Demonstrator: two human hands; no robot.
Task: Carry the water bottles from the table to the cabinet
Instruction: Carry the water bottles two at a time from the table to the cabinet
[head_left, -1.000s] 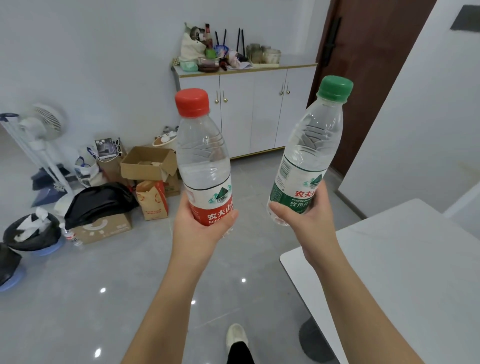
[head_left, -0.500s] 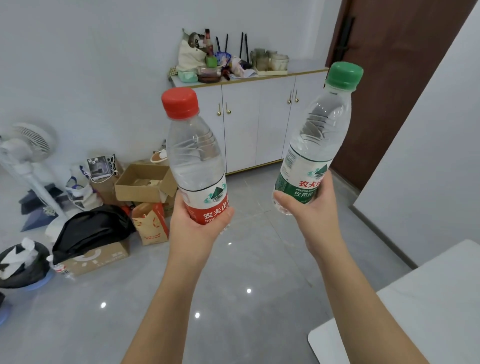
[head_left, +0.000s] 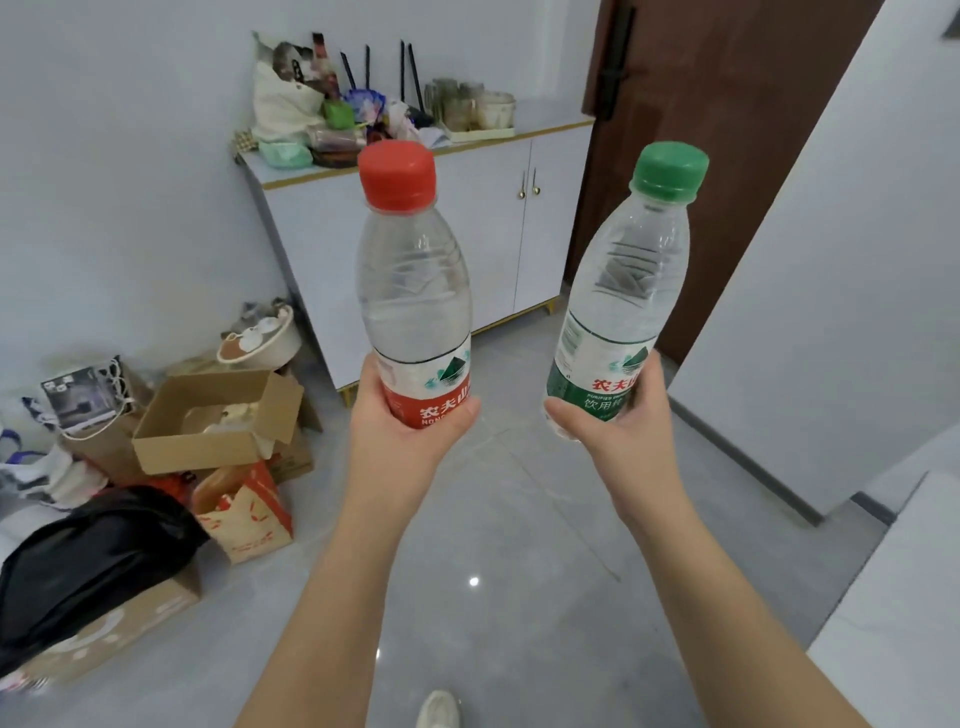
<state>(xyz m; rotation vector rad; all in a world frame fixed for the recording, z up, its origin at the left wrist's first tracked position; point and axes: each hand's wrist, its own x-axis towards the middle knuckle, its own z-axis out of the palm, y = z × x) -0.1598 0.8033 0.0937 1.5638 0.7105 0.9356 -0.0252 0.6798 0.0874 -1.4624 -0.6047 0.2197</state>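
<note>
Your left hand (head_left: 402, 431) holds the red-capped bottle (head_left: 415, 291) by its lower part, grip wrapped around the red label, thumb on the right side of the label, fingers hidden behind; bottle near upright, cap on, clear water up to roughly the shoulder; your right hand (head_left: 621, 421) holds the green-capped bottle (head_left: 626, 291) the same way, grip closed around the green label, thumb across the front low down; this bottle leans with its top to the right, cap on, water level hard to read through the ribbed plastic; both bottles are up in the air in front of you, well apart from each other, over the grey tiled floor (head_left: 519, 545); the white cabinet (head_left: 498, 249) stands ahead against the wall, doors shut, its top crowded with a cloth bag, jars on a tray, a dark bowl and small items too blurred to name; a corner of the tabletop (head_left: 904, 613) shows at lower right; left on the floor: an open cardboard box (head_left: 218, 421) with a pale object inside, not identifiable; a paper bag (head_left: 249, 514) open at the top; a black bag (head_left: 88, 561) lying on a second carton; a round bowl (head_left: 265, 338) with white pieces in it.
</note>
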